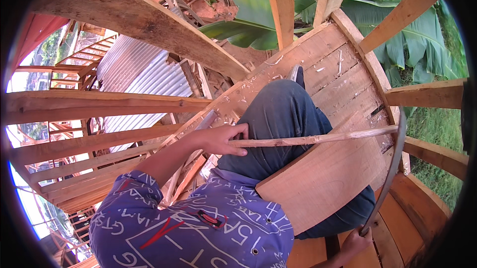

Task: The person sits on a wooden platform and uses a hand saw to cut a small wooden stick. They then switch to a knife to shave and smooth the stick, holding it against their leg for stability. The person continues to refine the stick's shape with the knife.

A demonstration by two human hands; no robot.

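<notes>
My left hand [222, 139] is closed on the near end of a thin, peeled wooden stick [293, 141], above my left thigh. The stick runs to the right across a wide wooden board [328, 178], which lies over my lap. At the lower right my right hand [357, 246] is wrapped round the handle end of a long, dark machete [387, 183]. Its curved blade rises past the board's right edge. The stick's far end meets the blade near its tip; whether they touch I cannot tell.
I sit on a plank platform [318, 76] strewn with wood shavings and bordered by a curved rim. Upright wooden posts [422, 93] stand around it. Beyond are banana leaves [248, 7], grass, corrugated metal sheets [141, 76] and scrap wood. A shoe [297, 75] shows past my knee.
</notes>
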